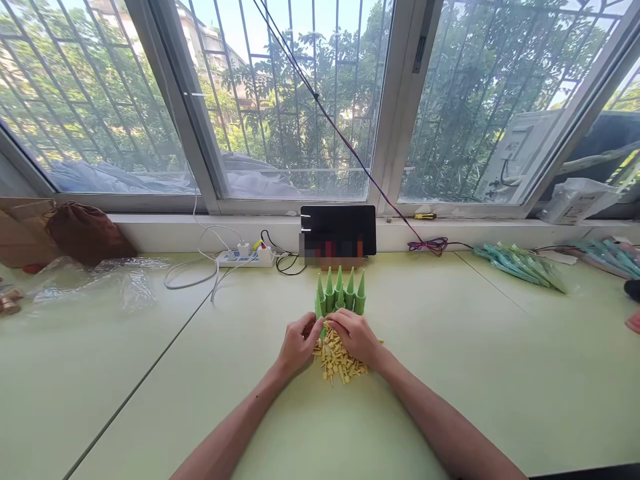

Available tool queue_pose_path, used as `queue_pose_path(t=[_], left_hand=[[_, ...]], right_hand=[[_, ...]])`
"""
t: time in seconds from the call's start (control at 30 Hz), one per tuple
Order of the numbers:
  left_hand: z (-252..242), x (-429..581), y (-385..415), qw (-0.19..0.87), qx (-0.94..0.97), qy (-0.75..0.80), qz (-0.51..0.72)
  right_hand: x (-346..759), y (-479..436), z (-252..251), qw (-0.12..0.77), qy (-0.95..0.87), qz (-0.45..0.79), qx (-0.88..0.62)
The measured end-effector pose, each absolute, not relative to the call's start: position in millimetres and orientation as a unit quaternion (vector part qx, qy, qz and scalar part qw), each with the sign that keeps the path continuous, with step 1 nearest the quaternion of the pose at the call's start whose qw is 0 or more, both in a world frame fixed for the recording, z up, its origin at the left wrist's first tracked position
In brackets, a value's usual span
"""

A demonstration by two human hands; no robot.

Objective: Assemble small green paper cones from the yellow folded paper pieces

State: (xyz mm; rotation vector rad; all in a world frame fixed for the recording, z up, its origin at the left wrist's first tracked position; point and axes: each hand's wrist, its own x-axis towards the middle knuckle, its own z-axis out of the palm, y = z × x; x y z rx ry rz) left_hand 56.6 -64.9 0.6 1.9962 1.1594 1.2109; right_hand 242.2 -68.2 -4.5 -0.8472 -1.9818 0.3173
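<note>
Several pale green pieces (359, 301), each a round body with a pointed cone on top, stand upright in a cluster on the table. My left hand (300, 341) is closed at the cluster's near left, its fingers around one green cone-topped piece (321, 331). Beside it, my right hand (354, 333) is bent with its fingertips pinched together close to that piece; what they hold, if anything, is too small to tell. Under and between both hands lies a loose pile of small yellow peg-like pieces (340, 363). My right palm partly covers the pile.
A dark-screened tablet (338, 230) stands behind the green pieces. To its left, a power strip (245, 258) trails white and black cables. Clear plastic bags (523, 267) lie at the back right; a brown pouch (87, 233) sits at the back left. At the right edge, another person's fingers (633, 322) show.
</note>
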Motion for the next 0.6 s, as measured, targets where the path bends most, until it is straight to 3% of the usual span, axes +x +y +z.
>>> queue_pose_path(t=[0.6], left_hand=[[2.6, 56.5, -66.7, 0.233, 0.758, 0.424, 0.438]], right_hand=[[243.4, -69.2, -3.6, 0.462, -0.807, 0.137, -0.343]])
